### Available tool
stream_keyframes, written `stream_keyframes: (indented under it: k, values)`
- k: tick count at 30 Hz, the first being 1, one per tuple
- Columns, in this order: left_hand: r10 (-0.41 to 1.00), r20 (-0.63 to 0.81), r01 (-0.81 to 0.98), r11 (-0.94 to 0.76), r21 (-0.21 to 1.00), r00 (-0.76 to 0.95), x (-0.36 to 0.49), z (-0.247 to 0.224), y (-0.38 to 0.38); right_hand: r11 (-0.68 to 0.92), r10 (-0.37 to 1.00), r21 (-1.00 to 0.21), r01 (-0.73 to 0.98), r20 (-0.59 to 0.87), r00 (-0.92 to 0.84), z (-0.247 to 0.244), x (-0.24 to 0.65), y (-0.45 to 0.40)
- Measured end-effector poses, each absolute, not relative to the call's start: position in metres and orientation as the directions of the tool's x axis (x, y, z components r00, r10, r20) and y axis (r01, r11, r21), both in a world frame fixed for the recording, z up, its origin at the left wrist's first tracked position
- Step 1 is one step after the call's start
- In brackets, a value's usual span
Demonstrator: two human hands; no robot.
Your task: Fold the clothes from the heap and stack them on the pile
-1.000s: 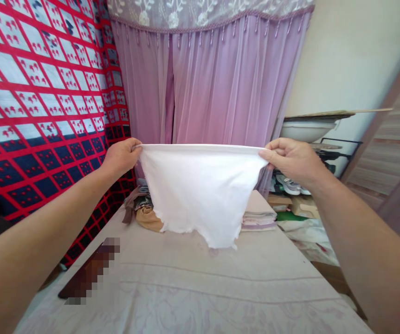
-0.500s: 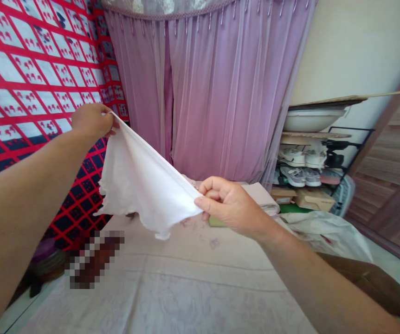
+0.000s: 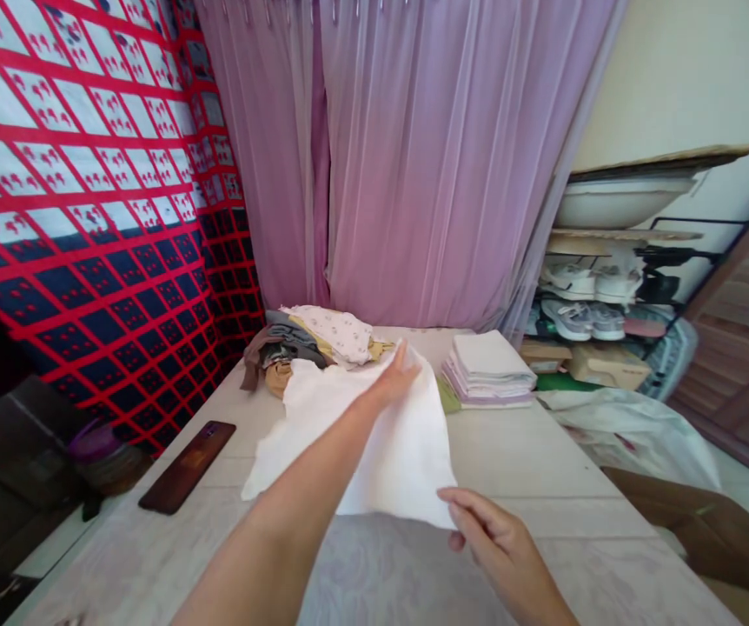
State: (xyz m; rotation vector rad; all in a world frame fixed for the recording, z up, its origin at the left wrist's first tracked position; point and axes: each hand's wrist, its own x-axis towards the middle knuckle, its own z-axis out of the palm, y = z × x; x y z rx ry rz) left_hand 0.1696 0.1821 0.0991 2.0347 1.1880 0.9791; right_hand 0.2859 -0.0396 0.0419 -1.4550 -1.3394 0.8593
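Note:
A white cloth (image 3: pixel 407 461) with a wavy, uneven edge on its left side is spread low over the table. My left hand (image 3: pixel 401 376) reaches across it and grips its far edge, the fingers slightly blurred and partly hidden. At the near right corner, my right hand (image 3: pixel 488 530) pinches the cloth between thumb and fingers. Behind the cloth's left part lies a heap of crumpled clothes (image 3: pixel 296 339), with a pale patterned garment on top. To the right of my left hand stands a stack of folded white and lilac cloths (image 3: pixel 488 369), beside a bit of green fabric (image 3: pixel 448 397).
A dark reddish phone (image 3: pixel 188 467) lies on the table (image 3: pixel 583 487) at the left. Pink curtains (image 3: pixel 407 191) hang behind. On the right are a shoe rack (image 3: pixel 609 252), a plastic bag (image 3: pixel 628 430) and a brown box (image 3: pixel 700 517). A purple-lidded jar (image 3: pixel 101 452) stands left.
The cloth has come down from the air to the table. My left hand has swung right and the right hand has moved lower. The clothes heap now shows.

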Motion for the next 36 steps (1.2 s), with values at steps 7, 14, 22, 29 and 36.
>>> stream_keyframes:
  k: [7,14,22,29,36]
  values:
    - [0.828,0.287,0.585,-0.547,0.599,0.481,0.114,-0.010,0.122,-0.076,0.996,-0.869,0.488,-0.045,0.074,-0.023,0.329,-0.047]
    - [0.920,0.335,0.821,-0.345,0.456,0.201,-0.047,-0.007,0.096,-0.091,0.957,-0.827,0.555,-0.227,-0.181,-0.016,0.338,-0.040]
    - [0.991,0.107,0.960,0.046,0.277,-0.078,-0.097,-0.009,0.048,0.013,0.997,-0.723,0.690,-0.044,-0.065,-0.025,0.341,-0.033]
    - [0.982,0.089,0.924,0.125,0.361,-0.167,-0.081,-0.003,0.044,0.181,0.969,-0.579,0.795,0.244,-0.043,-0.028,0.338,-0.033]
    - [0.977,0.079,0.886,0.146,0.441,-0.200,-0.092,0.026,0.055,0.283,0.938,-0.582,0.762,0.336,-0.092,-0.011,0.337,-0.034]
